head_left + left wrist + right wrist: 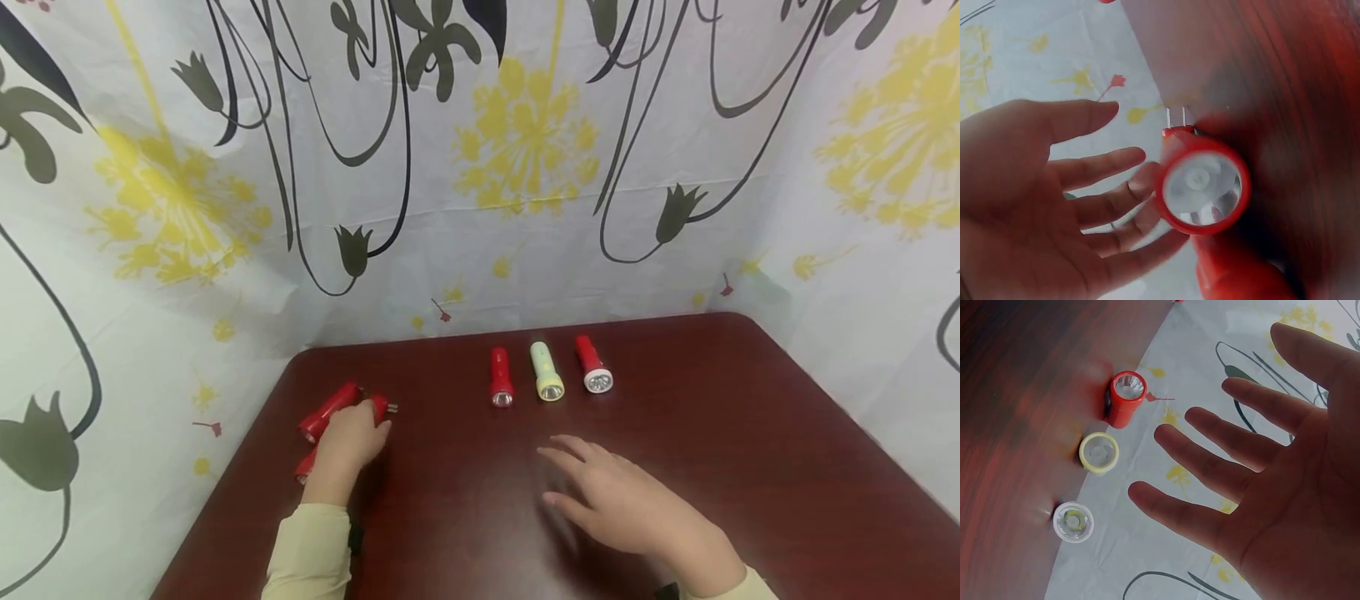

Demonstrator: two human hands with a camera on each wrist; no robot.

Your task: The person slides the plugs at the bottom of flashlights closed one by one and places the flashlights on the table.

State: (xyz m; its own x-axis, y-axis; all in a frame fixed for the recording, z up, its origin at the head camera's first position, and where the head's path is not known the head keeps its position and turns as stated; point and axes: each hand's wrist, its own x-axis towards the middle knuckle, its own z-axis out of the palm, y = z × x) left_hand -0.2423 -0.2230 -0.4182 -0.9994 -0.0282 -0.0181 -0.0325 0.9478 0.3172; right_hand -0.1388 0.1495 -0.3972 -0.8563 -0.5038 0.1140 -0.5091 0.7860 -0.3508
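My left hand (348,442) is over red flashlights at the table's left side, fingers loosely spread. One red flashlight (327,411) lies just beyond it. Past the fingers shows a red end with two metal plug prongs (392,408); another red part (303,468) peeks out beside the wrist. In the left wrist view the fingertips are right at the rim of a red flashlight's lens (1202,187), the thumb standing apart, and a second red body (1235,275) lies below. My right hand (626,504) hovers palm down over the table, fingers spread, holding nothing.
Three flashlights stand in a row toward the back: red (500,377), pale green with a yellow rim (546,372), and red with a white rim (593,364). The dark red-brown table (705,400) is bordered by a flower-printed white sheet (450,192).
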